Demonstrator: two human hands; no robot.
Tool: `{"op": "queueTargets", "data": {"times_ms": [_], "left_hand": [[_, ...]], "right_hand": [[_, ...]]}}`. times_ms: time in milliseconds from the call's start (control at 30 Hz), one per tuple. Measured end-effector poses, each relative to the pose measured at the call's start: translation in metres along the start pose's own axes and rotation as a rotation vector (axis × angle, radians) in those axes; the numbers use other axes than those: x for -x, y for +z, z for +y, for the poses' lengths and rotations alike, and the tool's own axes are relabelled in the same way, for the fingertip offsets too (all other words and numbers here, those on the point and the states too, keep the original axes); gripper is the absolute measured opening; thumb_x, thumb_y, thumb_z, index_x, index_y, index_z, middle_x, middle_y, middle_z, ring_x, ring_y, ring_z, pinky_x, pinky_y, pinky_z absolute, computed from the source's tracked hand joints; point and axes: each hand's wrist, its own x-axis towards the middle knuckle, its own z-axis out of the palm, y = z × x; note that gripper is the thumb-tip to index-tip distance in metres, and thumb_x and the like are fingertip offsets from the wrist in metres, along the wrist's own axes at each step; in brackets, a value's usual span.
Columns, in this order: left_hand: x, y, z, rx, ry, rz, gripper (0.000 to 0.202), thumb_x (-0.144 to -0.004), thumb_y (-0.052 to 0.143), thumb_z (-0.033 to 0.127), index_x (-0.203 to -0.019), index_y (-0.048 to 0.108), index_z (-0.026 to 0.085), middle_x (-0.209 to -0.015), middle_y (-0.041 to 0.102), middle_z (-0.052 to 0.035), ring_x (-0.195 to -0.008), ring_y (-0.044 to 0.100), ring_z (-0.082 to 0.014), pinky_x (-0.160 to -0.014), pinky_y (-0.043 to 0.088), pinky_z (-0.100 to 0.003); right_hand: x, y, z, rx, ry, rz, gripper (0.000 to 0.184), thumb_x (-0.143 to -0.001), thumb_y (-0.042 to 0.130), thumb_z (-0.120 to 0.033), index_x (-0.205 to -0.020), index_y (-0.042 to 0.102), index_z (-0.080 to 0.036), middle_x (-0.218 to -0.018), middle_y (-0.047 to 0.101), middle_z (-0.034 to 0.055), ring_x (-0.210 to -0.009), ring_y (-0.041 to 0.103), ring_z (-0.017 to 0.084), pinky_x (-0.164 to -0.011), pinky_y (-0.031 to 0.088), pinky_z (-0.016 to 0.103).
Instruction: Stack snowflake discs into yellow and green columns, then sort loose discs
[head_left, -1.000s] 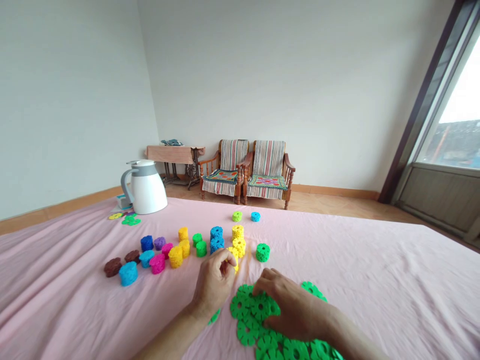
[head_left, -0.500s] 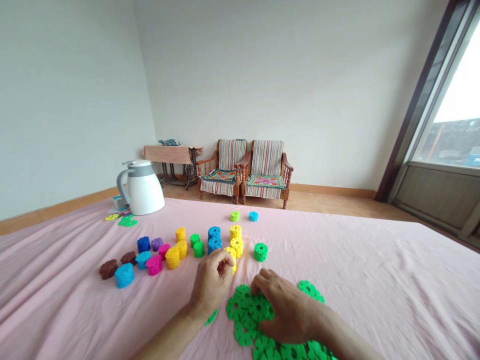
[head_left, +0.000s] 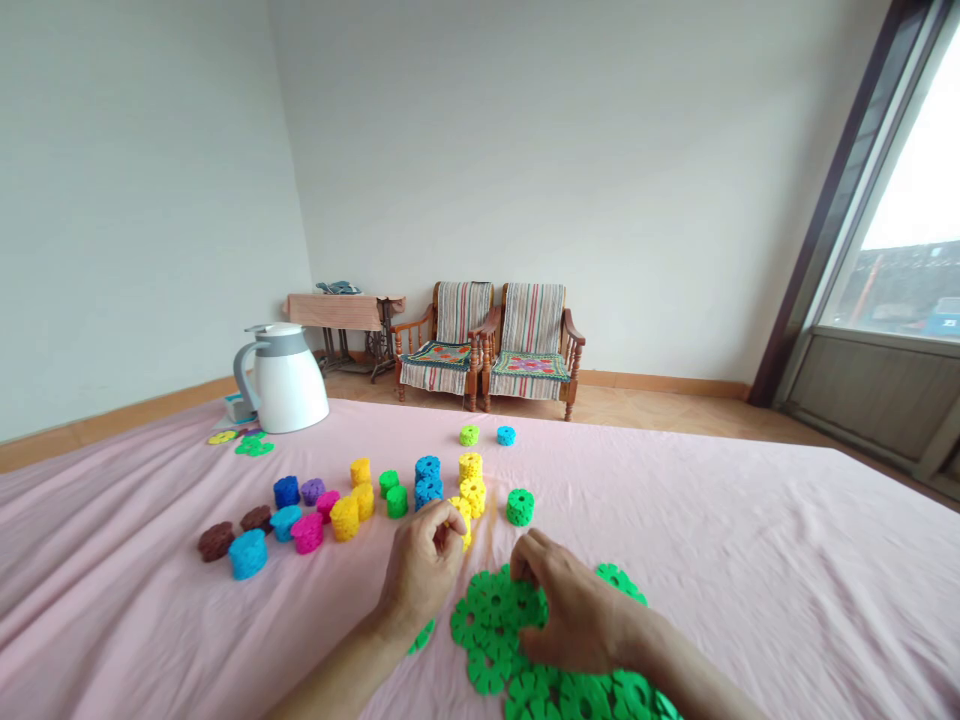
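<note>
My left hand [head_left: 426, 560] is curled closed above the pink cloth, beside a yellow stack of notched discs [head_left: 460, 520]; whatever its fingers hold is hidden. Over a loose pile of flat green snowflake discs [head_left: 487, 670] is my right hand [head_left: 577, 610]. Its bent fingers and thumb span a green snowflake disc [head_left: 525, 604] at the top of the pile, seemingly gripping its edges. Another green disc [head_left: 422, 636] lies partly behind my left wrist. A neat green stack [head_left: 520, 507] stands beyond my right hand.
Stacks in blue [head_left: 428, 480], orange-yellow [head_left: 346, 518], pink [head_left: 307, 533], light blue [head_left: 248, 554] and brown [head_left: 217, 541] stand to the left. A white jug [head_left: 291, 385] is at the back left, near several loose discs [head_left: 255, 445]. Two chairs [head_left: 529, 345] stand beyond the table.
My right hand has shifted slightly right, and the green disc at its fingers has moved a little away from me. My left hand stays nearly still.
</note>
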Motion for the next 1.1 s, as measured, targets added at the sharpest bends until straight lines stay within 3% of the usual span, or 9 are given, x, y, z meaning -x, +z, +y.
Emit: {"op": "queueTargets", "data": {"times_ms": [167, 300, 667, 967, 1100], "left_hand": [[0.001, 0.000, 0.000, 0.016, 0.008, -0.014, 0.015, -0.072, 0.043, 0.007, -0.063, 0.050, 0.017, -0.061, 0.052, 0.0028, -0.057, 0.049, -0.0109, -0.055, 0.035, -0.019], [0.001, -0.001, 0.001, 0.026, 0.022, -0.015, 0.017, -0.072, 0.042, 0.006, -0.063, 0.050, 0.017, -0.061, 0.052, 0.0026, -0.057, 0.050, -0.0109, -0.055, 0.035, -0.019], [0.001, 0.000, 0.001, 0.026, 0.024, -0.038, 0.016, -0.071, 0.043, 0.005, -0.063, 0.050, 0.018, -0.062, 0.052, 0.0018, -0.059, 0.050, -0.0116, -0.055, 0.036, -0.020], [0.000, -0.003, 0.005, 0.040, 0.025, -0.032, 0.017, -0.071, 0.042, 0.007, -0.062, 0.050, 0.018, -0.061, 0.052, 0.0014, -0.058, 0.051, -0.0121, -0.055, 0.036, -0.020], [0.000, -0.003, 0.005, 0.038, 0.020, -0.030, 0.016, -0.071, 0.043, 0.007, -0.061, 0.049, 0.018, -0.062, 0.053, 0.0009, -0.059, 0.051, -0.0122, -0.055, 0.036, -0.020]], "right_hand": [[-0.030, -0.019, 0.025, -0.049, 0.101, 0.333, 0.024, -0.060, 0.056, -0.016, -0.082, 0.047, -0.018, -0.081, 0.052, 0.0020, -0.071, 0.048, 0.013, -0.063, 0.040, 0.026], [-0.057, -0.020, 0.049, -0.070, 0.192, 0.442, 0.026, -0.062, 0.059, -0.017, -0.086, 0.051, -0.016, -0.085, 0.055, 0.0040, -0.074, 0.053, 0.014, -0.066, 0.043, 0.027], [-0.078, -0.010, 0.061, -0.025, 0.233, 0.335, 0.044, -0.060, 0.063, -0.016, -0.102, 0.051, -0.014, -0.091, 0.058, 0.0046, -0.077, 0.055, 0.014, -0.069, 0.044, 0.027], [-0.082, -0.009, 0.067, 0.004, 0.228, 0.289, 0.048, -0.059, 0.065, -0.016, -0.104, 0.050, -0.016, -0.090, 0.058, 0.0032, -0.074, 0.054, 0.013, -0.069, 0.043, 0.027], [-0.073, -0.016, 0.058, -0.005, 0.206, 0.332, 0.043, -0.062, 0.063, -0.017, -0.104, 0.052, -0.016, -0.094, 0.058, 0.0050, -0.075, 0.055, 0.014, -0.068, 0.044, 0.028]]}}
